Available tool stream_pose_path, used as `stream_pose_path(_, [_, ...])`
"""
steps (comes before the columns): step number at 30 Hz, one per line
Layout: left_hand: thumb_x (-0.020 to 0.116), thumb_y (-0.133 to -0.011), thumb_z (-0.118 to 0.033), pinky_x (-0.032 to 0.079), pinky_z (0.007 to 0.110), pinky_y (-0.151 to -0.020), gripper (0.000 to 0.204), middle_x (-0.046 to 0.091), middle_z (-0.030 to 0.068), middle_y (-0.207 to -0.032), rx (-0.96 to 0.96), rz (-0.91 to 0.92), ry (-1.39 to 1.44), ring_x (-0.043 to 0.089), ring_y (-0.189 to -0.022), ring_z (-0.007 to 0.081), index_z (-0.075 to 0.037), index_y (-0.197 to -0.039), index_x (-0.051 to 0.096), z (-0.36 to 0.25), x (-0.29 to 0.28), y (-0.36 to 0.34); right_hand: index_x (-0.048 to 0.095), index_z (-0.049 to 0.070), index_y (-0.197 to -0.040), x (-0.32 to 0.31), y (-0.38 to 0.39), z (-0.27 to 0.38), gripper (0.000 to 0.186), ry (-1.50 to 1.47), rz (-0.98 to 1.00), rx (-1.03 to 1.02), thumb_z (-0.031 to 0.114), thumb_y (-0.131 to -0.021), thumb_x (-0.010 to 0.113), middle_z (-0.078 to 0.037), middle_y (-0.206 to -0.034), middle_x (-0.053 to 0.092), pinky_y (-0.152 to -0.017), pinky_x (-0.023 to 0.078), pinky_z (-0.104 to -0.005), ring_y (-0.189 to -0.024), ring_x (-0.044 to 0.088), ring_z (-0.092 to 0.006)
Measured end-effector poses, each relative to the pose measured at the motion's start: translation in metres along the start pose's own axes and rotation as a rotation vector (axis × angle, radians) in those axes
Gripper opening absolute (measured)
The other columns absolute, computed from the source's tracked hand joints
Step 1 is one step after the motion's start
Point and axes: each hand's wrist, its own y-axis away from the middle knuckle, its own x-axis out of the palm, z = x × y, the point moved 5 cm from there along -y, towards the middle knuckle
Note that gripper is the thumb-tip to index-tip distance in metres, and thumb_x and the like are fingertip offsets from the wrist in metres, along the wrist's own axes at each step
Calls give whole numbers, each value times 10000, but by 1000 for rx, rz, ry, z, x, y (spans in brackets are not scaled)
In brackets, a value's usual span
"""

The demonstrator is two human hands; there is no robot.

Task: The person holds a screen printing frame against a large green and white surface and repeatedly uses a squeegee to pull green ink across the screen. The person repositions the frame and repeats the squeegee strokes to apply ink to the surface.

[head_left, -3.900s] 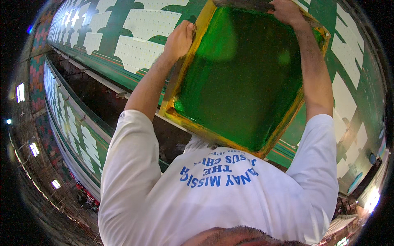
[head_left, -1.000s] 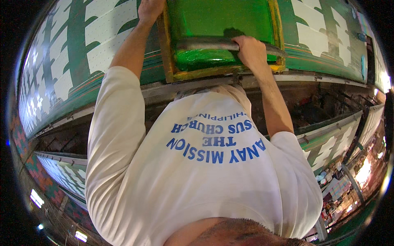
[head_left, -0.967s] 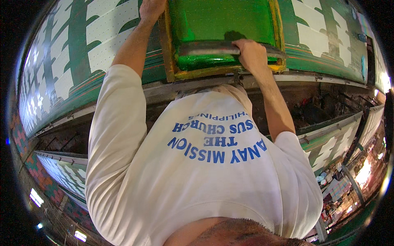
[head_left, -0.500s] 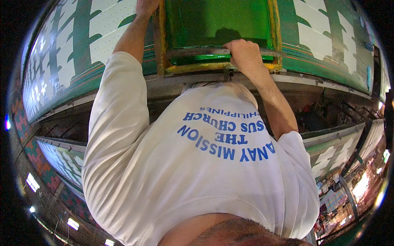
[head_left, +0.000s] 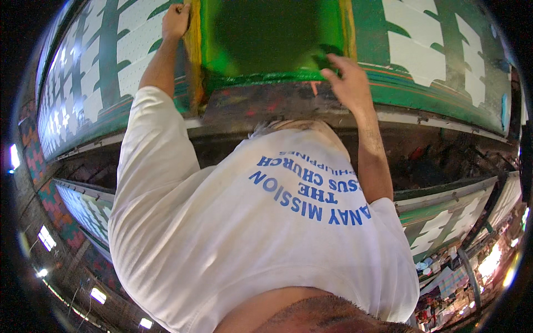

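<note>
A screen-printing frame point(head_left: 194, 55) with yellow-stained rails and a dark green, wet-looking mesh point(head_left: 261, 39) lies ahead of me. My left hand point(head_left: 176, 22) is closed at the far part of its left rail. Across the near end lies a wide, dark, paint-spotted board point(head_left: 261, 102), which looks like a squeegee seen on its flat side. My right hand point(head_left: 348, 83) is open at the near right corner, fingers apart and slightly blurred. It holds nothing, and I cannot tell whether its fingertips touch the frame.
Green fabric printed with white shapes point(head_left: 416, 50) covers the long table on both sides of the frame. The table's near edge point(head_left: 438, 125) runs in front of my body. Behind me stands another table point(head_left: 438, 222) with similar fabric, and clutter lies at the lower right.
My right hand has let go of the squeegee bar and opened, moving slightly right. The frame appears further left in view, and the dark board's flat side now shows at its near end.
</note>
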Motion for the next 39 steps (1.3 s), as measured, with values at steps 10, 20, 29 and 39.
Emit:
stream_pose_path(10, [654,-992,-477,517,423,-927,479,740,198,-1111,-37,4,143,700,-1053,344,-47,-1198,688,-12,-7,9,672,54,-1155,-25,-43,-59,433,169,-297,-20,142,-739,751,-207,-1009,673,-835,552,-511,-971,657,-426])
stream_pose_path(20, [674,-993,-474,514,401,-944,500,741,174,-1123,-68,45,234,695,-1040,297,-27,-1218,684,12,-1,-3,675,-30,-1178,-73,-21,-7,528,123,-342,-177,199,-714,782,-188,-997,665,-831,572,-469,-928,675,-396])
stream_pose_path(29, [685,-978,-457,535,402,-915,480,742,177,-1092,40,-27,203,711,-1008,304,-42,-1219,675,-199,21,19,723,57,-1179,-217,-42,-149,493,148,-273,-125,179,-705,782,-205,-1054,703,-867,573,-449,-961,687,-389])
stream_pose_path(39, [686,-973,-406,546,467,-873,423,739,211,-1056,3,0,248,710,-974,390,-40,-1184,665,-433,132,94,641,-25,-1358,-375,-18,-350,605,167,-286,-28,128,-803,824,-208,-1260,679,-973,558,-429,-1177,675,-338])
